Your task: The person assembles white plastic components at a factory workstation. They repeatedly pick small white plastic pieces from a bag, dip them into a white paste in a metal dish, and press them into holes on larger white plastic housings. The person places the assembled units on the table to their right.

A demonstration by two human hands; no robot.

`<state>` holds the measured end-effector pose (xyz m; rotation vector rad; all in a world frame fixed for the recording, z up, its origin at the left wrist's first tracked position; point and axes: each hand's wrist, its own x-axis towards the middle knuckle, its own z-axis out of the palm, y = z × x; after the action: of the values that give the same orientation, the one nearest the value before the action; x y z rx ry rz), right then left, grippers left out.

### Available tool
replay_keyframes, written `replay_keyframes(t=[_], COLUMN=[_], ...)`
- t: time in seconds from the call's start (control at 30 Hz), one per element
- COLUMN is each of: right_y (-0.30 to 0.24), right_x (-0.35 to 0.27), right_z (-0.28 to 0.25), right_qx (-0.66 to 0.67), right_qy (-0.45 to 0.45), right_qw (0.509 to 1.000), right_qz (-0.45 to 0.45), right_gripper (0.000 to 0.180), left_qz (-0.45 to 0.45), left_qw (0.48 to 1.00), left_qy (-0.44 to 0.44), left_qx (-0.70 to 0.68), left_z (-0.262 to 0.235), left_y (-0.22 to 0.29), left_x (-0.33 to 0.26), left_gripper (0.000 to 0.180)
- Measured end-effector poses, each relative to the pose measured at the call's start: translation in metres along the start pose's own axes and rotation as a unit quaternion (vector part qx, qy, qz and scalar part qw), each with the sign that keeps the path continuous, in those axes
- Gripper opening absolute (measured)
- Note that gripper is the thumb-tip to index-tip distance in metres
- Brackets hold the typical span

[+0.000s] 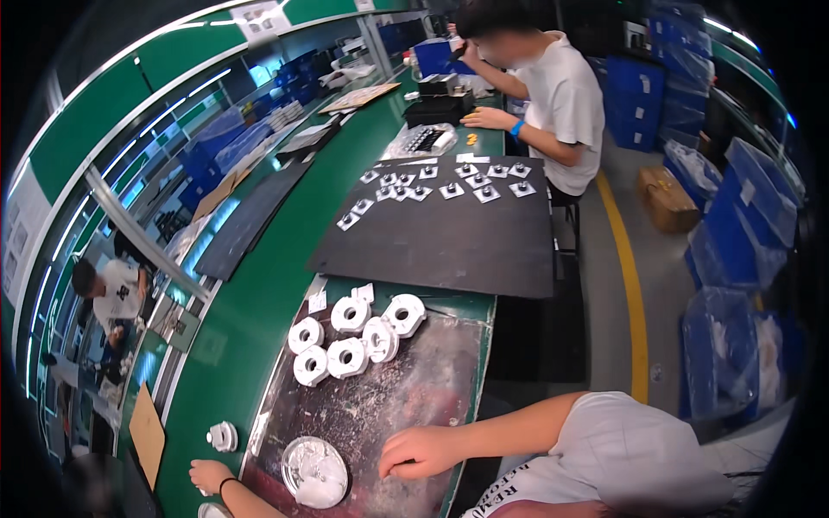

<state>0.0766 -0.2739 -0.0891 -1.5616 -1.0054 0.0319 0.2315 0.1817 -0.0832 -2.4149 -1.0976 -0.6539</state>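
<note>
My left hand (212, 477) is low at the left on the green bench, its fingers curled together. A small pale bit shows under the fingertips, too small to name. Just beyond it stands a white ring-shaped part (222, 437) with a stepped top. My right hand (420, 451) hovers over the right side of a worn, stained dark board (432, 371), fingers bent inward; no object shows in them. Between the hands, a round clear dish (298, 451) holds a whitish lump (319, 492). Farther up the board are several white round housings (347, 357) with central holes.
A large black mat (432, 250) with several small black parts on white squares lies beyond the board. A co-worker (561, 104) sits at the far right side. Blue crates (635, 104) and a cardboard box (667, 199) stand on the floor at right. A brown card (147, 436) leans at left.
</note>
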Motion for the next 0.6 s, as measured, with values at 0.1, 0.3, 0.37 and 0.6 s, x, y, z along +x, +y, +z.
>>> replay_keyframes(t=[0.1,0.3,0.37,0.6], right_y=[-0.003,-0.007,-0.008,-0.010], right_x=[-0.001,0.003,-0.001,-0.001], right_z=[0.000,0.002,-0.001,-0.002], right_qx=[-0.011,0.001,0.003,0.033], right_qy=[0.013,0.009,0.019,0.039], right_qw=[1.000,0.999,0.999,0.996], right_qz=[0.001,0.030,0.040,0.074], right_gripper=[0.018,0.019,0.019,0.020], left_qz=[0.032,0.174,0.249,0.368], left_qw=[0.996,0.941,0.874,0.454], left_qy=[0.073,0.135,0.073,-0.305], left_qx=[-0.028,-0.257,-0.411,-0.752], left_z=[-0.024,-0.114,-0.180,-0.235], left_y=[0.005,0.014,0.019,-0.057], left_x=[0.014,0.042,0.003,-0.127], left_gripper=[0.020,0.044,0.049,0.054])
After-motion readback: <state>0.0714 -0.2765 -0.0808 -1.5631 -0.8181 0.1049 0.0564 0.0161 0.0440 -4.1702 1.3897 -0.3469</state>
